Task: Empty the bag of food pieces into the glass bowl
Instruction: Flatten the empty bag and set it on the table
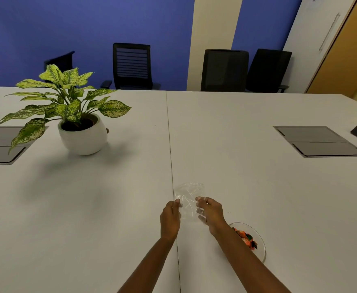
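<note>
A clear plastic bag [189, 196], looking empty and crumpled, hangs between two bare hands just above a white table [88, 208], low and slightly right of centre in the head camera's view. The left hand [170, 218] pinches the bag's left edge between thumb and fingertips; the right hand [210, 214] grips its right edge, fingers curled around the film. At about four o'clock from the bag, near the frame's lower edge, a glass bowl [258, 240] sits on the table, partly hidden behind the right forearm, with orange and dark green food pieces [247, 238] inside it. A seam [170, 144] in the tabletop runs from twelve o'clock toward six, passing just left of the bag. At ten o'clock, well apart, a leafy plant in a white pot [82, 136] stands upright. Grey cable hatches [319, 141] are set flush in the table at two o'clock and at the far left. Black office chairs [132, 66] line the far side against a blue wall [67, 28].
</note>
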The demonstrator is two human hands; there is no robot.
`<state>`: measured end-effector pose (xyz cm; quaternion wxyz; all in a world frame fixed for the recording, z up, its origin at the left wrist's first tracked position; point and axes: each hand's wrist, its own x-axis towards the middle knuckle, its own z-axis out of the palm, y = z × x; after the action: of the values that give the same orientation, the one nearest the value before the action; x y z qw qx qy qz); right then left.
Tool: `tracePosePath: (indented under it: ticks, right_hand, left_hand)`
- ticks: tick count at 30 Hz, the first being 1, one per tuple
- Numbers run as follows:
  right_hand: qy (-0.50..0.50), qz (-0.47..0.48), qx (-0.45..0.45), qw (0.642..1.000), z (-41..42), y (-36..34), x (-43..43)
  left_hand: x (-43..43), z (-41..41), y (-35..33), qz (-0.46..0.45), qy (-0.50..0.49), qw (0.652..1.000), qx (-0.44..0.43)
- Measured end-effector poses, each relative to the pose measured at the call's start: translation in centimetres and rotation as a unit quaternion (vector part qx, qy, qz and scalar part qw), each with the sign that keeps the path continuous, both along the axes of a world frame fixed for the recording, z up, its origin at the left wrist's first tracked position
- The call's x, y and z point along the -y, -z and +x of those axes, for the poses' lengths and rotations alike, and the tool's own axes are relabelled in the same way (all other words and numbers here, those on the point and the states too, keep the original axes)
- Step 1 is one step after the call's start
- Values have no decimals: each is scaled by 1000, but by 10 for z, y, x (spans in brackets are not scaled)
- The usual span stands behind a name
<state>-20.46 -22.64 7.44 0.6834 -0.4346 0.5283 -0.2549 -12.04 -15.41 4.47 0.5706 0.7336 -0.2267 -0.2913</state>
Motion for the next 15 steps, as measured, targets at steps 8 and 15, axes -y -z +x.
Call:
tracePosePath:
  ticks: [8, 15]
  right_hand:
    - [15, -66, -10, 998, 13, 8, 6]
    - [46, -61, 28, 997, 15, 8, 10]
  left_hand:
    - [-8, 12, 5, 6, -49, 997, 67]
    - [-15, 12, 4, -11, -57, 998, -16]
